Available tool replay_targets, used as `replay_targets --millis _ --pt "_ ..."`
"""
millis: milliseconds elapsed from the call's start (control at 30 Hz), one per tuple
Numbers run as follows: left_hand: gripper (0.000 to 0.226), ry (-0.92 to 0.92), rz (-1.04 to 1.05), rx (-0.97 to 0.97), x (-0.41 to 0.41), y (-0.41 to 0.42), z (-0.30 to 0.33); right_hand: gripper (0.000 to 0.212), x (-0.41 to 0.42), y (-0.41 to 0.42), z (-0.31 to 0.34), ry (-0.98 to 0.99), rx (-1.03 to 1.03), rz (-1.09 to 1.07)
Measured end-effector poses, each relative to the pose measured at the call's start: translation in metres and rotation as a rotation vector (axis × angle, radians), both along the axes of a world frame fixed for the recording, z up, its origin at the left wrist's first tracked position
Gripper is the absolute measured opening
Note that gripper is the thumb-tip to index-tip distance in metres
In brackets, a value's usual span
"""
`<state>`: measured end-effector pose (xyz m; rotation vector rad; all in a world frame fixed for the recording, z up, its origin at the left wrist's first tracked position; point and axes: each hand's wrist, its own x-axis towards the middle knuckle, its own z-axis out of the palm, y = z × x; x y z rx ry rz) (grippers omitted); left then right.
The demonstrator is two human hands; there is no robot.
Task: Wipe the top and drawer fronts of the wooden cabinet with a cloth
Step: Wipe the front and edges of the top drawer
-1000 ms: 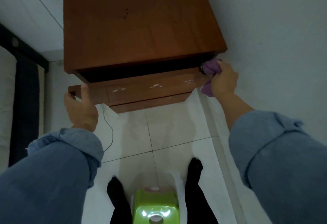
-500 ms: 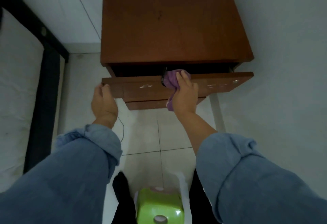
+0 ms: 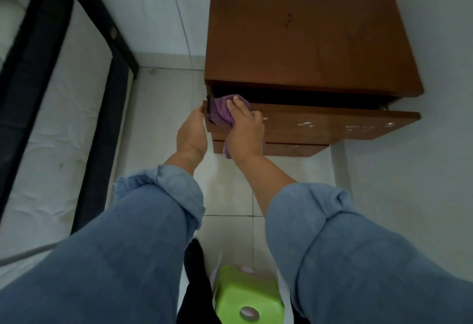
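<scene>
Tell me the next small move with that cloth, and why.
Probably sweep the purple cloth rightward along the open drawer front: the right hand presses it at the left end, the left hand steadies that corner, and pale smudges show further right.

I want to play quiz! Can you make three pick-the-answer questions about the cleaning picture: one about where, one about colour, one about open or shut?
1. Where is the cloth?
A. on the cabinet top
B. at the left end of the top drawer front
C. on the floor

2. What colour is the cloth?
A. purple
B. yellow
C. white

3. The top drawer is:
A. shut flush
B. removed
C. pulled partly out

Answers: 1 B, the right hand presses it there, beside the left hand. 2 A, purple folds show under the fingers. 3 C, a dark gap shows under the wooden cabinet top.
</scene>
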<state>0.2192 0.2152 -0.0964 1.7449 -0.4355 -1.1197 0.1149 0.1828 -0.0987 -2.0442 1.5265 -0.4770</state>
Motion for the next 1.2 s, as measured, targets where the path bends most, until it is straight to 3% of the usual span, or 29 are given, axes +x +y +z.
replay_targets --millis 133,233,333,500,600,900,1200 --pt "0.054 -0.088 0.002 0.005 0.000 0.003 0.004 0.065 0.007 0.000 0.007 -0.087 0.077 0.091" --pt "0.064 -0.316 -0.069 0.033 -0.004 0.012 0.006 0.062 -0.005 0.007 0.014 -0.088 0.005 0.187" --pt "0.063 -0.638 -0.277 0.040 -0.016 0.026 0.005 0.058 -0.043 0.013 0.010 -0.047 -0.088 0.019" --pt "0.061 -0.971 -0.616 -0.069 -0.058 0.025 0.001 0.065 -0.124 0.001 -0.003 0.125 -0.095 -0.284" --pt "0.065 -1.140 -0.737 -0.007 -0.077 0.016 -0.008 0.066 -0.148 -0.016 -0.001 0.153 -0.047 -0.293" --pt "0.062 -1.199 -0.778 0.141 -0.077 -0.024 -0.013 0.063 -0.147 -0.052 -0.005 0.067 -0.046 -0.236" --pt "0.061 -1.229 -0.723 0.034 -0.091 -0.045 -0.007 0.057 -0.149 -0.067 -0.003 -0.005 -0.145 -0.261"
